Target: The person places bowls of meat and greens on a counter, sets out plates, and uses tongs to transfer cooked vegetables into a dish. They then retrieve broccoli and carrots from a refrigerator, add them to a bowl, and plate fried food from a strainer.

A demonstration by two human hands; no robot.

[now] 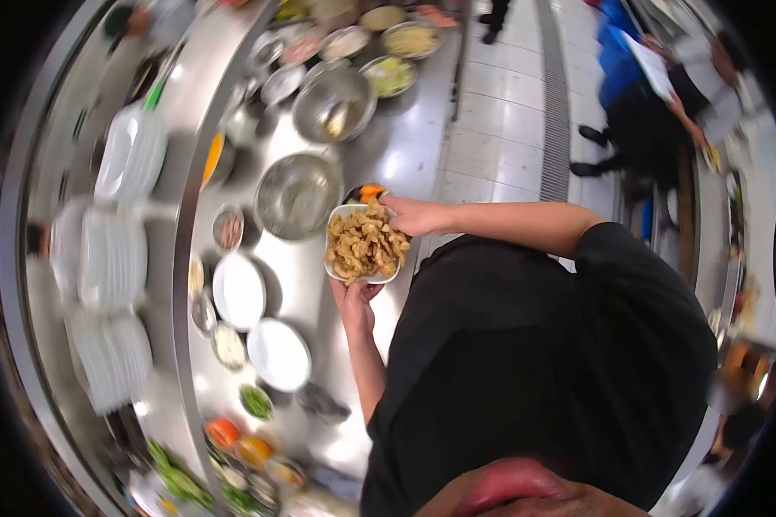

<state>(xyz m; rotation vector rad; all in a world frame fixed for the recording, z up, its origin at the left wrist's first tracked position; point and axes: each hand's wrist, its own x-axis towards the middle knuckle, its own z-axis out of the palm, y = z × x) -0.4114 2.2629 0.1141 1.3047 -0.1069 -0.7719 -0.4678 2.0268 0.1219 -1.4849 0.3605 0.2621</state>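
A white bowl heaped with golden-brown fried pieces is held between my two hands, above the edge of the steel counter. My left hand grips the rim at the lower side, its fingers partly under the bowl. On the opposite side, my right hand is closed on the rim, with its fingertips close to the food. Just past the bowl lies a dark dish with orange pieces, partly hidden. Beside it on the counter stands a steel bowl.
Two white oval plates lie on the steel counter. Another steel bowl and several ingredient bowls stand at the top. Plates are stacked on a shelf at left. A person stands across the tiled floor.
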